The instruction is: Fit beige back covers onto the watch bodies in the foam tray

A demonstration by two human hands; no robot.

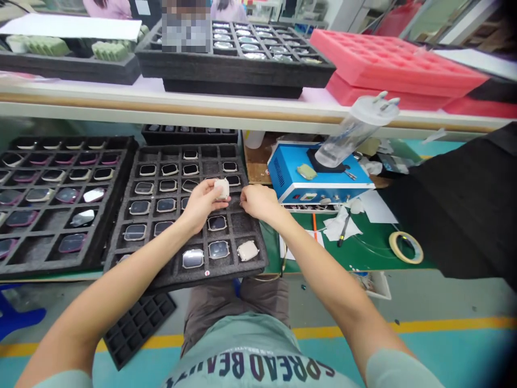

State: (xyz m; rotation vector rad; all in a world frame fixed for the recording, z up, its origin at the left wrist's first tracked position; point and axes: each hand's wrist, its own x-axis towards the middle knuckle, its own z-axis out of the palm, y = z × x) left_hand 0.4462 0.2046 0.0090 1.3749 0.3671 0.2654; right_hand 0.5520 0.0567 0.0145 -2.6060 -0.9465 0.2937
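My left hand (202,203) is closed round a small off-white square part (222,188), held above a black foam tray (254,253) with many compartments. Most compartments hold small square lens-like pieces (218,249); another off-white part (247,250) lies in the front row. My right hand (258,202) hovers just right of the held part, over the tray's right side, fingers curled in a pinch; what is in them, if anything, is too small to see.
A second black tray (100,237) with shiny pieces lies to the left. A blue box (311,175) with a clear bottle (351,132) stands to the right, near a tape roll (406,247). The shelf above carries black and red foam trays (388,59).
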